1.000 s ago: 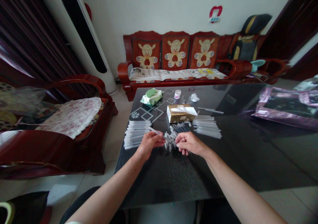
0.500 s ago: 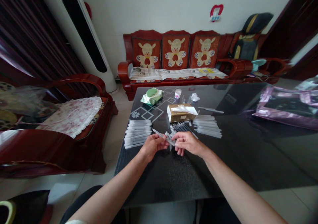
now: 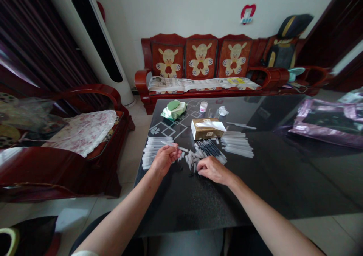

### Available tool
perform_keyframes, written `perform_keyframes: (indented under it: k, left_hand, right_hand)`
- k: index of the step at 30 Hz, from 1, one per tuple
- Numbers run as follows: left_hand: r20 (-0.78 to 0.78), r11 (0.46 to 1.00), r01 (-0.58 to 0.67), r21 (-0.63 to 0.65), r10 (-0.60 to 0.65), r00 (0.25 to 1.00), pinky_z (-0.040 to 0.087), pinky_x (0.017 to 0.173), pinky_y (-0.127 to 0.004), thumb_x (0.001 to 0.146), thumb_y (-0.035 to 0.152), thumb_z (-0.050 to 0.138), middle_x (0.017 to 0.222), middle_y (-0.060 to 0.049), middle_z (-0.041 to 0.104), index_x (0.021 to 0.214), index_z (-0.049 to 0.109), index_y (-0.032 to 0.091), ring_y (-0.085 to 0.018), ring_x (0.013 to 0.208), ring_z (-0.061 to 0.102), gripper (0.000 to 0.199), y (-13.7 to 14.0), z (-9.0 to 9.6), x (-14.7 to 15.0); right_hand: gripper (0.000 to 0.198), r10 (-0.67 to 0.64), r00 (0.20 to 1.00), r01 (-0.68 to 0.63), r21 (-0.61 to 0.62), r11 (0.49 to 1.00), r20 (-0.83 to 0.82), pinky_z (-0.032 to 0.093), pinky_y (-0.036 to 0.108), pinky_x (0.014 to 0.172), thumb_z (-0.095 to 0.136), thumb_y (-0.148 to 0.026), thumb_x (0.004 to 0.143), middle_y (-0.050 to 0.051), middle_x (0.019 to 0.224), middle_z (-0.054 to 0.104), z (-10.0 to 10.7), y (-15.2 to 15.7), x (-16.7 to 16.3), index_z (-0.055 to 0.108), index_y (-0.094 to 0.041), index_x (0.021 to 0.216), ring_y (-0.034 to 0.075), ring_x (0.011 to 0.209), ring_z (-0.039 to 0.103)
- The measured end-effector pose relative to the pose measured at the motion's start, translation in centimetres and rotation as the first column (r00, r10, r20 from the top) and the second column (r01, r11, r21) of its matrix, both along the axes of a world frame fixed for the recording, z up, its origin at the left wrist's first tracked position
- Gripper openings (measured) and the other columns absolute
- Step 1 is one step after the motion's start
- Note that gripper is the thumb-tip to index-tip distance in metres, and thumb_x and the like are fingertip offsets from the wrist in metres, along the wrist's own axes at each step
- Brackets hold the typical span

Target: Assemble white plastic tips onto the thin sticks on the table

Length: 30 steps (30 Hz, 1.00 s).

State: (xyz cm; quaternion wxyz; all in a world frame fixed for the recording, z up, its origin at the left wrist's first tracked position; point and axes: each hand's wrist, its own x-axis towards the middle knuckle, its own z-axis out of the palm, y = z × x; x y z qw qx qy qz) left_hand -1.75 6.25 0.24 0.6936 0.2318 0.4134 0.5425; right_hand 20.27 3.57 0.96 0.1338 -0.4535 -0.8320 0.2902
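Note:
My left hand [image 3: 166,158] is closed around a slim whitish pen [image 3: 183,149], held above the right edge of a row of similar translucent white pens [image 3: 154,142]. My right hand [image 3: 213,169] rests low at the table, its fingers curled together beside a heap of small white caps [image 3: 191,158]. What those fingertips hold, if anything, is hidden. Just beyond this hand lies a bundle of thin dark refills with pale ends [image 3: 208,148]. A second stack of white pen tubes [image 3: 236,144] lies to the right.
Behind the refills stands a gold tissue box [image 3: 205,133]. Farther back on the black table [image 3: 266,180] are green wipes [image 3: 173,110], a small cup [image 3: 203,106], crumpled tissue [image 3: 222,110] and loose thin sticks [image 3: 241,126]. A purple-edged plastic bag [image 3: 326,123] lies at right.
My hands were together on the pen. Now they are apart: the left has moved left with the pen, over the left row, and the right has lowered to the cap heap.

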Motion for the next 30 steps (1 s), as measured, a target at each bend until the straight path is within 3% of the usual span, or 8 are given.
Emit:
perform_keyframes:
  k: [4, 8, 11, 14, 17, 21, 25, 30]
  left_hand:
    - [0.005, 1.000, 0.008, 0.003, -0.008, 1.000, 0.055, 0.058, -0.019, 0.075, 0.010, 0.067, 0.063, -0.004, 0.066, 0.084, 0.062, 0.009, -0.013, 0.062, 0.067, 0.010, -0.1, -0.1, 0.1]
    - [0.015, 1.000, 0.023, 0.008, -0.023, 1.000, 0.056, 0.058, -0.020, 0.075, 0.010, 0.067, 0.062, -0.004, 0.066, 0.084, 0.062, 0.009, -0.013, 0.061, 0.067, 0.010, -0.3, -0.2, 0.4]
    - [0.019, 1.000, 0.023, 0.008, -0.023, 1.000, 0.056, 0.059, -0.021, 0.075, 0.010, 0.066, 0.063, -0.004, 0.066, 0.084, 0.062, 0.009, -0.013, 0.061, 0.067, 0.010, -0.4, -0.2, 0.4]
    - [0.013, 1.000, 0.022, 0.014, -0.023, 1.000, 0.056, 0.060, -0.021, 0.075, 0.010, 0.066, 0.063, -0.005, 0.067, 0.085, 0.062, 0.009, -0.013, 0.061, 0.067, 0.010, -0.3, -0.3, 0.4]
    - [0.002, 1.000, 0.011, 0.013, -0.011, 1.000, 0.056, 0.059, -0.021, 0.075, 0.010, 0.066, 0.063, -0.005, 0.067, 0.084, 0.062, 0.009, -0.014, 0.062, 0.068, 0.010, -0.3, -0.2, 0.4]
    - [0.000, 0.999, 0.020, 0.038, -0.020, 1.000, 0.056, 0.060, -0.021, 0.074, 0.010, 0.066, 0.063, -0.005, 0.066, 0.084, 0.062, 0.008, -0.014, 0.062, 0.068, 0.011, -0.5, 0.1, 0.7]
    - [-0.011, 0.997, 0.042, 0.069, -0.041, 0.999, 0.056, 0.063, -0.022, 0.073, 0.012, 0.069, 0.065, -0.004, 0.066, 0.085, 0.063, 0.009, -0.014, 0.064, 0.067, 0.014, -1.0, 0.1, 1.3]
    - [-0.028, 0.994, 0.067, 0.087, -0.065, 0.997, 0.057, 0.066, -0.023, 0.071, 0.016, 0.073, 0.069, -0.004, 0.067, 0.086, 0.064, 0.010, -0.014, 0.066, 0.067, 0.019, -1.4, -0.3, 1.7]
  right_hand:
    - [0.017, 0.066, 0.984, -0.089, 0.130, 0.988, 0.168, 0.042, 0.026, 0.075, 0.057, -0.026, 0.084, 0.003, 0.086, 0.074, -0.3, -0.8, -1.7, 0.074, -0.024, 0.088, 0.018, 0.084, 0.066]
    - [0.023, 0.091, 0.934, -0.167, 0.197, 0.966, 0.344, 0.043, 0.028, 0.073, 0.052, -0.031, 0.089, 0.007, 0.085, 0.074, -0.9, -1.3, -2.7, 0.073, -0.023, 0.091, 0.021, 0.084, 0.068]
    - [0.020, 0.080, 0.925, -0.169, 0.213, 0.962, 0.372, 0.043, 0.028, 0.071, 0.053, -0.027, 0.087, 0.009, 0.083, 0.073, -1.3, -1.5, -3.0, 0.072, -0.021, 0.086, 0.022, 0.082, 0.068]
    - [0.015, 0.026, 0.975, -0.076, 0.223, 0.972, 0.222, 0.044, 0.028, 0.071, 0.056, -0.023, 0.084, 0.007, 0.079, 0.073, -1.4, -1.2, -3.0, 0.071, -0.020, 0.083, 0.021, 0.080, 0.068]
    - [0.008, -0.123, 0.986, 0.137, 0.134, 0.981, -0.108, 0.046, 0.027, 0.066, 0.060, -0.022, 0.080, 0.003, 0.070, 0.069, -1.3, -0.5, -2.4, 0.066, -0.018, 0.081, 0.018, 0.068, 0.066]
    - [0.009, -0.325, 0.804, 0.255, -0.205, 0.945, -0.498, 0.051, 0.026, 0.054, 0.060, -0.024, 0.078, 0.002, 0.066, 0.065, -1.2, 0.5, -1.4, 0.058, -0.016, 0.081, 0.016, 0.057, 0.065]
    - [0.015, -0.374, 0.693, 0.234, -0.298, 0.925, -0.617, 0.055, 0.028, 0.055, 0.065, -0.027, 0.074, 0.002, 0.067, 0.065, -1.3, 0.8, -1.1, 0.058, -0.016, 0.082, 0.017, 0.059, 0.067]
    - [0.014, -0.355, 0.686, 0.215, -0.289, 0.933, -0.635, 0.055, 0.028, 0.055, 0.066, -0.025, 0.074, 0.001, 0.066, 0.065, -0.9, 0.4, -1.4, 0.059, -0.015, 0.081, 0.017, 0.058, 0.066]
